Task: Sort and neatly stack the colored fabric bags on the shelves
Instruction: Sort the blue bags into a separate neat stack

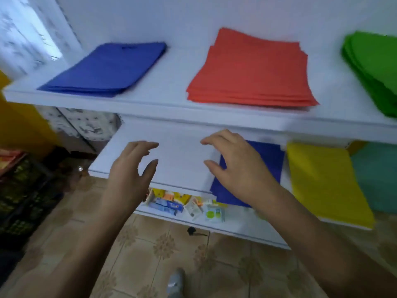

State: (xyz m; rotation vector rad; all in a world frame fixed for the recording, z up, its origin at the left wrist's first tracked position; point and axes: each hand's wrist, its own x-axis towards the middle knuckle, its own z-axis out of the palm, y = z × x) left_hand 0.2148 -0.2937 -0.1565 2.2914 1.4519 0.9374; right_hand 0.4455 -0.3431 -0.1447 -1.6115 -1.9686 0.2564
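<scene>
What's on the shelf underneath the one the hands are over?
Under the middle shelf, the bottom shelf holds small packets in white, blue, yellow and orange. Their labels are too blurred to read, and anything further back is covered by the middle shelf and the blue bag.

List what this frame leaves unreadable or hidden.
- Green stack, head view: cut off by right edge.
- Teal stack: cut by right edge, partly under upper shelf.
- Lower blue bags: right hand covers part.
- Packets below: labels too small, blurred.
</scene>
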